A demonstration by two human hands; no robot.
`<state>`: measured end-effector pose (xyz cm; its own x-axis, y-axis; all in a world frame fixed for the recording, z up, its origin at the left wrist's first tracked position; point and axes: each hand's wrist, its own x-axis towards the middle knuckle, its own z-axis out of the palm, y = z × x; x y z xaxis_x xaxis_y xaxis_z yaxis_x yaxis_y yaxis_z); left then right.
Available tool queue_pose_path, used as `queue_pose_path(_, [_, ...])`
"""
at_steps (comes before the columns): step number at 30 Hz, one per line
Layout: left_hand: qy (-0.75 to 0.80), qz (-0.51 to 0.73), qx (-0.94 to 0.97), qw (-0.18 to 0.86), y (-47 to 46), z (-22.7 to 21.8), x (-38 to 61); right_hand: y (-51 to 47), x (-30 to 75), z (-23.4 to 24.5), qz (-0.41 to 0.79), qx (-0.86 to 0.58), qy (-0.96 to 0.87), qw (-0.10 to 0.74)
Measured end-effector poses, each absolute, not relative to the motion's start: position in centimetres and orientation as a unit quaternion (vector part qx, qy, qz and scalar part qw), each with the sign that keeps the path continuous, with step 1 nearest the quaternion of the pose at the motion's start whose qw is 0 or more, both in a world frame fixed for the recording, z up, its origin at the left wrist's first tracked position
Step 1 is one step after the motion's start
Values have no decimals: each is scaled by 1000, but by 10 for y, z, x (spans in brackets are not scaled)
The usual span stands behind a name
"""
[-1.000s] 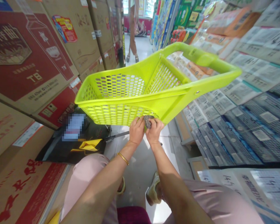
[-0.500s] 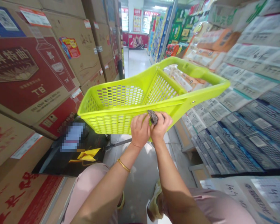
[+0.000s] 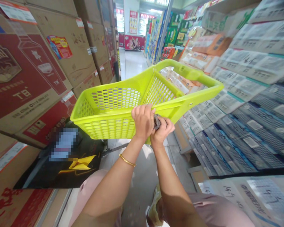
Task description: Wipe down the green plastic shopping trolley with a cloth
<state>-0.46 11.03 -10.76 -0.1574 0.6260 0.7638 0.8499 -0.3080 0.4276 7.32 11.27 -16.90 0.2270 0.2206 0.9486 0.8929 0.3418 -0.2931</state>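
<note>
A lime green plastic shopping basket [image 3: 109, 110] with mesh walls and a long handle [image 3: 194, 75] hangs tilted in front of me. My left hand [image 3: 143, 121] is closed over the basket's near rim, a gold bangle [image 3: 127, 160] on its wrist. Right beside it, my right hand [image 3: 162, 130] is closed on a small grey cloth [image 3: 156, 121], pressed against the basket's side just under the rim. The two hands touch each other.
Stacked brown and red cardboard boxes [image 3: 38, 63] line the left of a narrow shop aisle. Shelves of packaged goods [image 3: 251, 104] run along the right. A black bag [image 3: 61, 160] lies at lower left. My knees in pink trousers [image 3: 217, 208] and a shoe [image 3: 153, 208] show below.
Both hands rose from the basket's underside to its rim. The left hand now wraps over the rim, and the cloth moved up with the right hand. The basket dropped lower and leftward in view.
</note>
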Motion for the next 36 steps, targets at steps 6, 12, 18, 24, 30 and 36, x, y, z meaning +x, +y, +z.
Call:
queue_pose_path(6, [-571, -501, -638, 128, 104, -108, -3, 130, 81, -155, -328, -508, -516, 607])
queue_pose_path(12, [-564, -503, -646, 108, 107, -105, -6, 116, 75, -196, -297, -533, -541, 579])
queue_pose_path(18, [-542, -511, -659, 105, 108, -106, -10, 102, 80, -201, -324, -521, -575, 541])
queue_pose_path(24, [-534, -522, -650, 141, 104, -108, -20, 95, 90, -156, -328, -497, -573, 563])
queue_pose_path(30, [-545, -527, -635, 147, 95, -105, -30, 79, 87, -119, -364, -478, -568, 563])
queue_pose_path(36, [-586, -495, -628, 134, 76, -90, -29, 61, 74, -90, -364, -460, -560, 585])
